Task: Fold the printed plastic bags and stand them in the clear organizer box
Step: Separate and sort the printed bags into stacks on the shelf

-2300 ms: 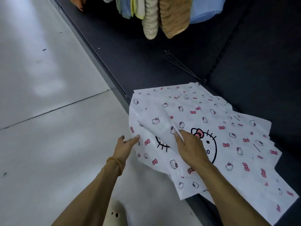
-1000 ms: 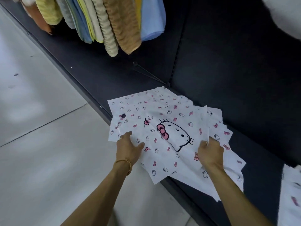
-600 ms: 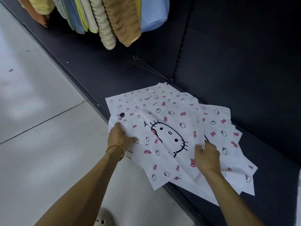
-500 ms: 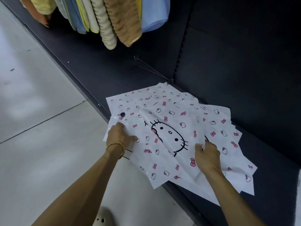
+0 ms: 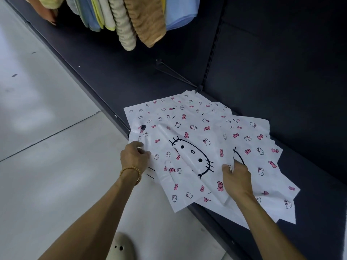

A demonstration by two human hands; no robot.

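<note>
A view from above looks down at a dark shelf (image 5: 281, 76) beside a pale tiled floor (image 5: 47, 166). At the top edge, a row of hanging towels (image 5: 131, 19) in orange, blue, yellow, cream and tan dangles over the back of the shelf. A thin metal hook (image 5: 174, 74) juts from the shelf's back panel just behind the bags. At the bottom edge, the tip of a cream shoe (image 5: 120, 246) shows on the floor.

A loose, fanned pile of white plastic bags (image 5: 253, 139), printed with small cat faces and pink bows, lies flat on the front of the shelf, with its near corners hanging over the shelf edge above the floor. The top bag (image 5: 187, 158) carries one large cat-face outline and lies slanted across the pile, slightly rumpled.

The left hand (image 5: 134, 156), a beaded bracelet (image 5: 131, 170) on its wrist, sits at the top bag's left edge. Its fingers are curled and appear to pinch the plastic there, though the grip itself is partly hidden by the hand. The right hand (image 5: 237, 177) is at the top bag's right edge, with thumb and fingers closed narrowly on a raised fold of the plastic. Both forearms reach in from the bottom of the view, and the right forearm covers part of the pile's near side.
</note>
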